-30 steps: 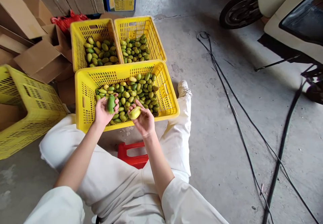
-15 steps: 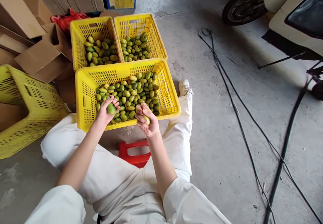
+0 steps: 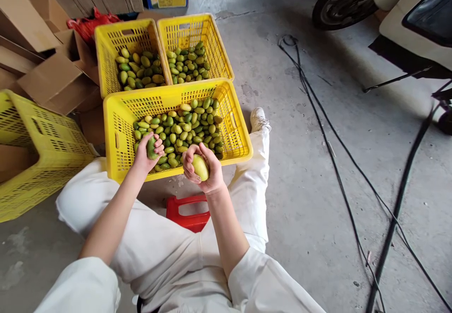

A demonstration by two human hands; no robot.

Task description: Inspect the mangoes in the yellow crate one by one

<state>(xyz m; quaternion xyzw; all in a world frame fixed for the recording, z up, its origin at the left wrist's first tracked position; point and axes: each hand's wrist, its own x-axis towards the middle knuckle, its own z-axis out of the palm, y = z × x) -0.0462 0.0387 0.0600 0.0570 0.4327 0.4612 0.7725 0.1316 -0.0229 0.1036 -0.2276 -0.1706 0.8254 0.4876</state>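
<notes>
My left hand (image 3: 142,157) is closed around a green mango (image 3: 151,148), above the near left part of the front yellow crate (image 3: 240,129). Fingers of my right hand (image 3: 214,174) wrap a pale yellow-green mango (image 3: 201,168) at the crate's near rim, its smooth side facing up toward me. Many small oval mangoes (image 3: 183,127), green to yellow, lie loose in that crate. The palm side of each held fruit is hidden by my fingers.
Behind stand two more yellow crates, left (image 3: 102,59) and right (image 3: 221,52), both with mangoes. Another yellow crate (image 3: 60,139) and cardboard boxes (image 3: 52,80) are at left. A red stool (image 3: 189,221) sits between my legs. Black cables (image 3: 319,110) and a vehicle (image 3: 391,2) are right.
My right hand has turned and shifted slightly left, so more of its yellow-green mango shows. The green mango in my left hand has rotated and now stands more upright.
</notes>
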